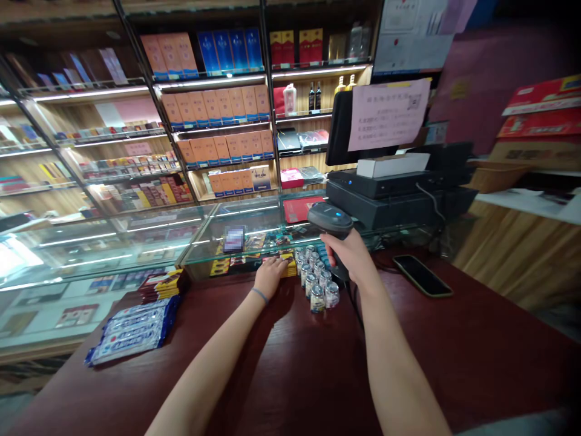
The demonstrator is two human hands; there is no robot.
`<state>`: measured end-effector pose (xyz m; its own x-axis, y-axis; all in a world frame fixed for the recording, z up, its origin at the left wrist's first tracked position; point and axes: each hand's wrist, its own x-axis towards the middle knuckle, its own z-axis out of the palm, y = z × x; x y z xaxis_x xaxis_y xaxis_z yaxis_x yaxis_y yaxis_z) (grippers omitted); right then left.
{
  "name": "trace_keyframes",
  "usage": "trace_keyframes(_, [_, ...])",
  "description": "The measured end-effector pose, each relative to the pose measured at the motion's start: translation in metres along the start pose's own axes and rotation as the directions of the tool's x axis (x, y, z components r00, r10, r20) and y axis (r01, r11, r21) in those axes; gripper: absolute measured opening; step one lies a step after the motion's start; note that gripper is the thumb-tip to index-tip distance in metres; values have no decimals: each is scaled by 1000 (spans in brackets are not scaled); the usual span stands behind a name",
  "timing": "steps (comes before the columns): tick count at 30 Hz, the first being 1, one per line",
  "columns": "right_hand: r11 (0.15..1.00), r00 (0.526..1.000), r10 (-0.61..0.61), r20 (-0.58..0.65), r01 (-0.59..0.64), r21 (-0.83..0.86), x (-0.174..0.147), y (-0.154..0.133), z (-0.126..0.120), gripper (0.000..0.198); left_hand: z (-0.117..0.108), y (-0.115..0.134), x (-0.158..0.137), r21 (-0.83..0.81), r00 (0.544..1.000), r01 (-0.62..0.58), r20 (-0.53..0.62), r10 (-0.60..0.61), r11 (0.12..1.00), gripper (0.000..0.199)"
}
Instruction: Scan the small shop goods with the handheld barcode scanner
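The scanner (330, 219) is gripped in the right hand (351, 253) near the surface's (290, 375) far edge – above small jars (318, 298). The left hand (269, 277) is placed at yellow packets (289, 266) along that edge – its grasp cannot be determined.

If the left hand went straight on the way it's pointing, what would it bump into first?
Probably the yellow packets right in front of the left hand. It may even be touching them already; this view makes that hard to tell.
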<state>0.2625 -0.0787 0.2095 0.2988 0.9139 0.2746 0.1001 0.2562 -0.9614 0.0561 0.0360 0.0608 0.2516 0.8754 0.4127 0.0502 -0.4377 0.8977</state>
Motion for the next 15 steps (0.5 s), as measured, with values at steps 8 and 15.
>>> trace_keyframes(8, [1000, 1000, -6, -18, 7, 6, 3, 4, -1, 22, 5, -4, -3, -18, 1000, -14, 19, 14, 1000, 39])
trace_keyframes(15, [1000, 1000, -8, 2, 8, 22, 0, 3, 7, 22, -7, 7, -9, 13, 996, -83, -27, 84, 996, 38])
